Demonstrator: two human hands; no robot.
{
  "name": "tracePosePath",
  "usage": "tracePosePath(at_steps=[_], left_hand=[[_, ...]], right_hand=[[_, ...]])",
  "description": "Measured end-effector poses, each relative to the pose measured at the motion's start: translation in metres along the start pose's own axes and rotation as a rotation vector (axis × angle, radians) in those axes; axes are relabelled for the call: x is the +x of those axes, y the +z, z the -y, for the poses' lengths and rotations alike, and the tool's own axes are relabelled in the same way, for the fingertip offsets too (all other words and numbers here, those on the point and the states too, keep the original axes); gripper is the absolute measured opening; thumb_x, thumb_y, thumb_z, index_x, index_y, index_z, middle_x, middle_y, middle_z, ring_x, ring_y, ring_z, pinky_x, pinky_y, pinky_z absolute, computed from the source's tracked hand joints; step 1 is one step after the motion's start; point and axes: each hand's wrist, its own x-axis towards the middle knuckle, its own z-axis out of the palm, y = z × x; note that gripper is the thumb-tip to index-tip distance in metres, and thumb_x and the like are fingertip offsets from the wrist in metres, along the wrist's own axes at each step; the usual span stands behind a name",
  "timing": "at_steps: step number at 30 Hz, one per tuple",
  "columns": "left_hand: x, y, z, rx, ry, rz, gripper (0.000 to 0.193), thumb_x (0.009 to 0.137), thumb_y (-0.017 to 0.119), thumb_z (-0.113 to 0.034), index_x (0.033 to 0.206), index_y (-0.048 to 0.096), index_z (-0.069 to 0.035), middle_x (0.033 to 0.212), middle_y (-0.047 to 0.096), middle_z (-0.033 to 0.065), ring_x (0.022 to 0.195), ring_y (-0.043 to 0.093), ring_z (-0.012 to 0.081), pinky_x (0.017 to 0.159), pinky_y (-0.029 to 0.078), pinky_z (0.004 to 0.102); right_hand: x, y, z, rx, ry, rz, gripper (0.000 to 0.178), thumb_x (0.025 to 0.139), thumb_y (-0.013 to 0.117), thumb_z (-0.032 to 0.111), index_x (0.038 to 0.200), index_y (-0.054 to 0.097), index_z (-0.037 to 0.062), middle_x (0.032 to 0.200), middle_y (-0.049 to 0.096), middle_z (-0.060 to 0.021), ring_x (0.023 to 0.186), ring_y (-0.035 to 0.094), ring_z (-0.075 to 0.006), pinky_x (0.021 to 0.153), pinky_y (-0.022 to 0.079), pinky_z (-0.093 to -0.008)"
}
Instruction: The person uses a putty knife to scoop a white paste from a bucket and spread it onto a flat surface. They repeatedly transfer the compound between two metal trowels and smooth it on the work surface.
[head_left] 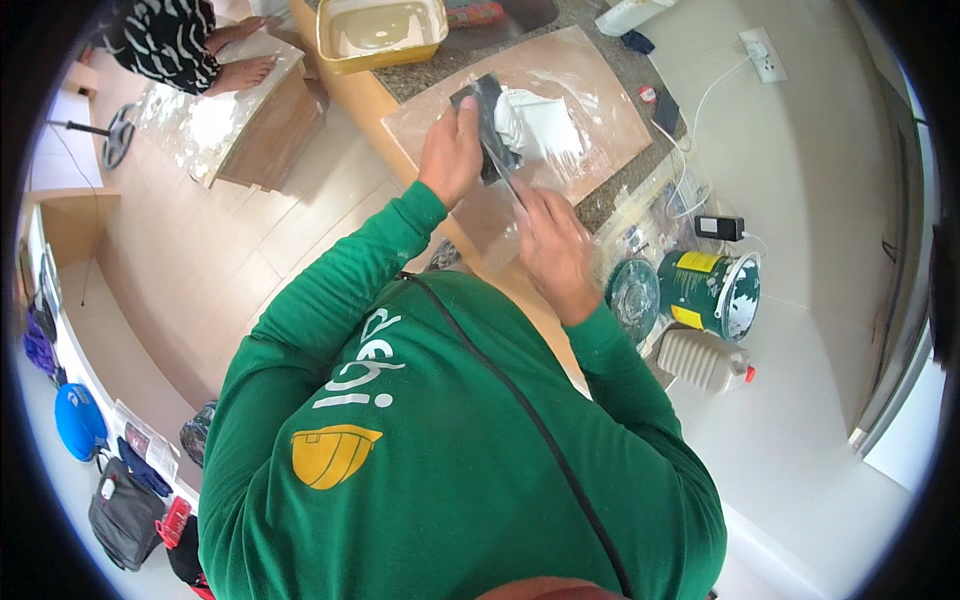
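Observation:
My left hand (453, 155) is closed on a dark rectangular scraper blade (488, 105), its thumb lying along the near face. White putty (545, 125) clings beside the blade and spreads over a pale, smeared board (610, 95). My right hand (555, 245) is wrapped round a putty knife (506, 178), whose thin blade meets the lower part of the dark scraper. The knife's handle is mostly hidden in my fingers. Both hands are above the near left part of the board, which lies on a speckled counter (590, 205).
A yellow tray (385, 62) stands beyond the board. On the right are a green bucket (690, 290), a round lid (632, 300), a jug (703, 360) and a charger cable (690, 180). Another person's bare feet (245, 75) rest on a wooden box (262, 135).

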Motion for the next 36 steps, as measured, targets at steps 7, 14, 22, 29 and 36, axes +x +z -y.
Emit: tracePosePath(at_steps=[7,14,22,29,36], left_hand=[[-0.031,-0.012,-0.027,0.111,-0.012,0.230,0.058,0.110,0.040,-0.044,0.104,0.060,0.010,0.084,0.064,0.0280,0.080,0.064,0.0406,0.076,0.048,0.0480],[-0.031,-0.027,-0.003,-0.640,-0.539,0.366,0.044,0.111,0.045,-0.038,0.122,0.064,0.001,0.105,0.072,0.0084,0.086,0.069,0.0173,0.080,0.058,0.0330],[-0.022,-0.017,-0.027,-1.044,-0.683,0.538,0.047,0.110,0.043,-0.041,0.134,0.055,-0.002,0.120,0.070,0.0120,0.103,0.072,0.0218,0.094,0.060,0.0406],[-0.015,-0.027,-0.031,-0.748,-0.364,0.333,0.046,0.110,0.047,-0.041,0.127,0.059,0.000,0.113,0.069,0.0091,0.095,0.068,0.0162,0.085,0.057,0.0319],[-0.034,0.000,-0.019,-0.556,-0.244,0.161,0.044,0.111,0.045,-0.035,0.124,0.059,0.004,0.108,0.068,0.0082,0.094,0.062,0.0131,0.086,0.051,0.0297]], right_hand=[[0.064,0.000,-0.056,-0.043,0.190,0.109,0.030,0.102,0.056,0.024,0.124,0.065,0.0050,0.105,0.069,-0.0217,0.090,0.068,-0.0397,0.080,0.054,-0.0464],[0.058,-0.052,-0.097,1.248,0.712,-0.025,0.041,0.102,0.065,0.036,0.125,0.064,0.0024,0.116,0.071,-0.0042,0.100,0.069,-0.0136,0.085,0.058,-0.0336],[0.037,-0.037,-0.084,1.311,0.845,0.256,0.044,0.101,0.066,0.034,0.132,0.061,0.0031,0.116,0.070,-0.0046,0.096,0.070,-0.0111,0.082,0.058,-0.0287],[0.006,-0.041,-0.082,1.238,0.735,-0.186,0.036,0.105,0.060,0.032,0.129,0.057,0.0057,0.108,0.070,-0.0034,0.094,0.069,-0.0114,0.074,0.057,-0.0298],[0.022,-0.037,-0.009,0.820,0.447,-0.589,0.035,0.110,0.049,0.026,0.131,0.054,-0.0023,0.116,0.065,-0.0078,0.103,0.058,-0.0132,0.092,0.047,-0.0299]])
